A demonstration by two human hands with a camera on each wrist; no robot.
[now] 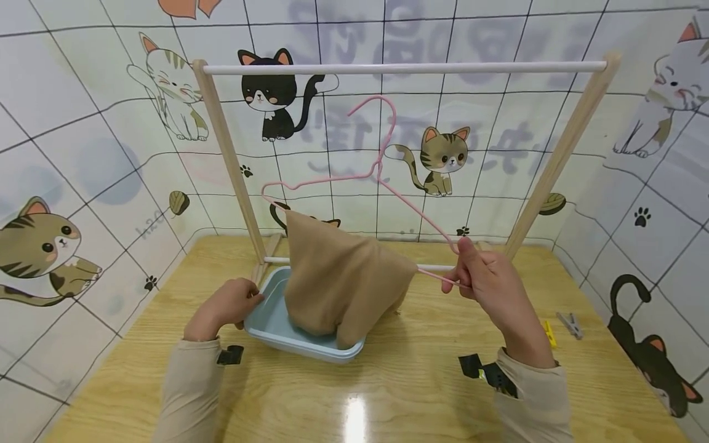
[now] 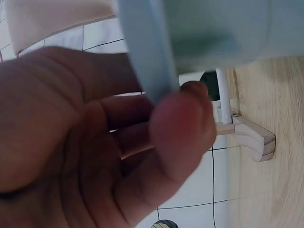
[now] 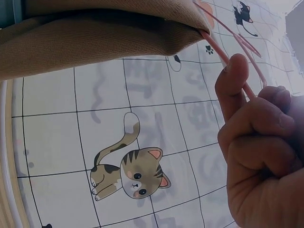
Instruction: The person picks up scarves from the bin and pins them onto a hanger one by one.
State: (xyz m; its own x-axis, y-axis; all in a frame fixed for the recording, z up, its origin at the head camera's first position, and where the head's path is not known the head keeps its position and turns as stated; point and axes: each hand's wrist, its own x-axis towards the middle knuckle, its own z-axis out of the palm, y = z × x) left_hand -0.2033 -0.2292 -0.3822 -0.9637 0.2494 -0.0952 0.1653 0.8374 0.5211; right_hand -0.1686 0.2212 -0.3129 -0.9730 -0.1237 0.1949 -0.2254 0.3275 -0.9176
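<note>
Left hand (image 1: 229, 301) pinches the left rim of a light-blue rectangular plastic basin (image 1: 306, 351) on a wood-grain table (image 1: 432, 400). Plain brown fabric cloth (image 1: 343, 277) drapes across the lower bar of a pink thin-wire hanger (image 1: 379, 165), bottom folds over the basin. Right hand (image 1: 493, 283) grips the hanger's right corner. Yellow clothespin (image 1: 549, 334), grey clothespin (image 1: 570, 325) lie farther right.

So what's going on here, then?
Someone is handling a cloth on a pink hanger. Their right hand grips one end of the hanger, and their left hand holds the rim of a blue tub. The cloth is draped over the hanger's bottom bar, its lower folds hanging over the tub. The hook isn't on the rack's rail. Two pegs lie off to the right.
</note>
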